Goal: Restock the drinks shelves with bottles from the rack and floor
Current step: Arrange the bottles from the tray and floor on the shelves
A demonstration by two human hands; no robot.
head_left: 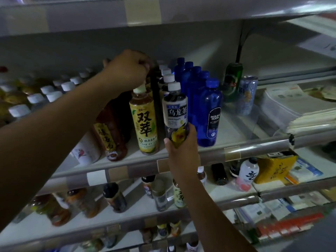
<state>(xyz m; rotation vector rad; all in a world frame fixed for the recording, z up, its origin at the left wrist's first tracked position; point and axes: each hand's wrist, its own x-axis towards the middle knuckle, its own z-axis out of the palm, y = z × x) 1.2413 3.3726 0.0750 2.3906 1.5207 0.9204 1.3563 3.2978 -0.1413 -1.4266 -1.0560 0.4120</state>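
Here's the oolong bottle (175, 113) in the right hand (181, 148), at the front edge of the shelf (254, 144); tea bottle (144, 122) just left, soda bottles (209, 113) lined front-to-back just right, two cans (247, 95) farther right, behind.

Five blue plastic bottles with blue caps (209, 115). Two metal drink cans: one green can (233, 77), one silver and blue can (247, 95). One yellow-label tea bottle (145, 122). One left hand (127, 70) with one tall dark bottle (154, 84), one right hand (181, 151) with one white-capped tea bottle (175, 113).
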